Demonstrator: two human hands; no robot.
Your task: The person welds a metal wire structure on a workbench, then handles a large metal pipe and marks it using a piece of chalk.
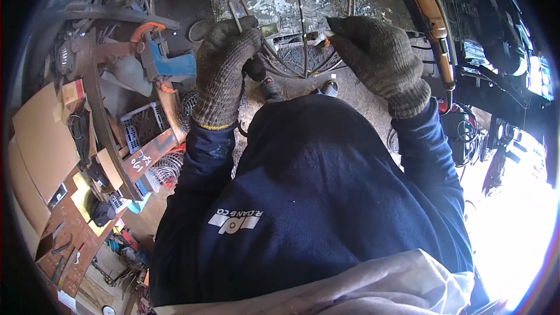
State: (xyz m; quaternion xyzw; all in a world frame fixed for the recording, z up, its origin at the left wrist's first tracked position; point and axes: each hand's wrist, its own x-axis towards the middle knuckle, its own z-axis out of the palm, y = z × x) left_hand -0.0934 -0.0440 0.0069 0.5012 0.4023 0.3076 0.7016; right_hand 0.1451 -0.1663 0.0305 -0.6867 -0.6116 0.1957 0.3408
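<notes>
A cluttered bench (pixel 70 157) spreads left of the grip, a blue vise (pixel 166 58) nearer it. The wire frame (pixel 303 23), thin rusty rods bent into a domed cage, stands just ahead. Left hand (pixel 224 64) fists around a tool (pixel 256 70); right hand (pixel 379 58) pinches a rod (pixel 318 36).

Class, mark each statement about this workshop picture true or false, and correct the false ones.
1. Both hands wear knitted work gloves. True: the left hand and right hand are gloved.
2. The hands are at a round wire frame. True.
3. The person wears a bright red top. False: the sweatshirt is dark navy.
4. The left hand hangs free beside the person's body. False: it is closed around a part of the frame's rim.
5. A blue clamp-like tool lies left of the left hand. True.
</notes>
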